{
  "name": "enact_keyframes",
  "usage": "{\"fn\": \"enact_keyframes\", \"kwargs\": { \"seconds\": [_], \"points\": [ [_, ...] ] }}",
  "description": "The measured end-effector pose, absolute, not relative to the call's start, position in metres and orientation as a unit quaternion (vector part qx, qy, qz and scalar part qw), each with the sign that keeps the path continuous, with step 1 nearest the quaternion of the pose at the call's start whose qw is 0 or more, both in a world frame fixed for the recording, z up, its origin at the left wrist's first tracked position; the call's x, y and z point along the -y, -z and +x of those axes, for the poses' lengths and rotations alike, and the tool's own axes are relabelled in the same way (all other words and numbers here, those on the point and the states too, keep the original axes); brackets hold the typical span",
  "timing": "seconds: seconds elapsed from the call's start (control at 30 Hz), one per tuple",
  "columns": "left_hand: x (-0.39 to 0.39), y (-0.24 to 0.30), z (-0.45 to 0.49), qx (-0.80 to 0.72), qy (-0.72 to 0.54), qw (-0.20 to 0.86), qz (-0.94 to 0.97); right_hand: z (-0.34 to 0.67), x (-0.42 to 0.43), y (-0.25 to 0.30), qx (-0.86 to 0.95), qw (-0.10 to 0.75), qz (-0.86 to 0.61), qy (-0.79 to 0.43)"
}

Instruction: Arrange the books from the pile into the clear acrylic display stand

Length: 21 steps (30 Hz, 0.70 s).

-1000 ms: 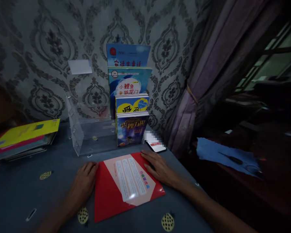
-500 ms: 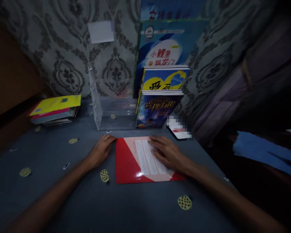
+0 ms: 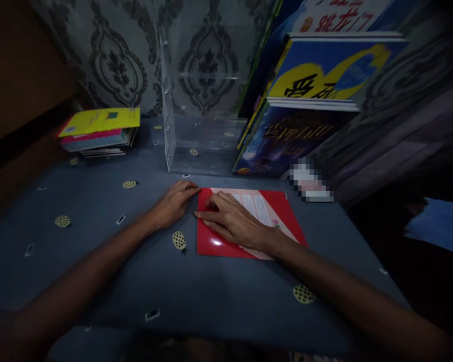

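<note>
A glossy red book with a pale pink diagonal band and blocks of small print lies closed and flat on the table. At its upper left corner, my left hand rests on the cloth with the fingers drawn together and bent, the tips on the corner. My right hand reaches across the book from the right. Its fingers are apart and point left, with one fingertip at the book's left edge. The palm covers part of the print.
Behind stands a clear acrylic rack, with dark blue books and blue-and-yellow books upright at its right. A stack of books lies left. A pixelated object sits near the right edge of the patterned tablecloth.
My right hand has slid left across the book, from its printed middle to its left edge. My left hand stays at the corner. The view has shifted closer and tilted down.
</note>
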<state>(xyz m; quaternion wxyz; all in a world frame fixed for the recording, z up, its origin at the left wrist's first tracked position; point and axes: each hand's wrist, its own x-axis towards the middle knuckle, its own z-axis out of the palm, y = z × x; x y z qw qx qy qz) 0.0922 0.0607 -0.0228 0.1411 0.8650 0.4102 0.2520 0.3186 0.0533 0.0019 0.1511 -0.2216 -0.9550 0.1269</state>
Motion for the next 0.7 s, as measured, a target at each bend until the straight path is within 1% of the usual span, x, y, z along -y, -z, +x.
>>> {"fn": "enact_keyframes", "kwargs": {
  "seconds": [0.2, 0.33, 0.47, 0.57, 0.7],
  "points": [
    [-0.061, 0.021, 0.092, -0.420, -0.239, 0.133, 0.866, 0.328, -0.014, -0.007, 0.958, 0.140, -0.176, -0.176],
    [-0.059, 0.020, 0.093, -0.419, -0.234, 0.119, 0.869, 0.334, 0.005, -0.014, 0.962, 0.111, -0.186, -0.169],
    [-0.057, 0.022, 0.094, -0.423, -0.240, 0.087, 0.869, 0.346, 0.008, -0.015, 0.962, 0.110, -0.197, -0.154],
    [-0.057, 0.024, 0.095, -0.414, -0.245, 0.067, 0.874, 0.367, 0.000, -0.008, 0.951, 0.127, -0.247, -0.135],
    [-0.059, 0.025, 0.095, -0.402, -0.254, 0.054, 0.878, 0.410, -0.025, 0.004, 0.916, 0.161, -0.359, -0.082]
  ]
}}
